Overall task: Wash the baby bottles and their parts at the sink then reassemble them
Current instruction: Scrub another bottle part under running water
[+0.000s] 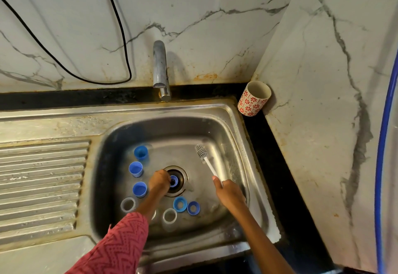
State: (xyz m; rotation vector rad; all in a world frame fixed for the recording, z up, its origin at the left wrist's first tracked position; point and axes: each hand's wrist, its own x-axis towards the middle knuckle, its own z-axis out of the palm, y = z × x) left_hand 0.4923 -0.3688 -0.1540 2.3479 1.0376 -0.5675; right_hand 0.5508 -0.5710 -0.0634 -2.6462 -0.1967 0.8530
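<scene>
In the steel sink [226,127], left hand [159,180] pinching round blue ring [174,181], right hand [229,192] gripping bristly brush [207,161]

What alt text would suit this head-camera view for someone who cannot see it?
Over a steel sink, the left hand grips a blue ring at the drain while the right hand holds a brush. Blue caps and clear bottles stand in the basin.

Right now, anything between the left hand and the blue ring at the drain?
Nothing visible. The left hand already reaches the blue ring over the drain, its fingers curled at it. The right hand holds the bottle brush off to the side.
</scene>
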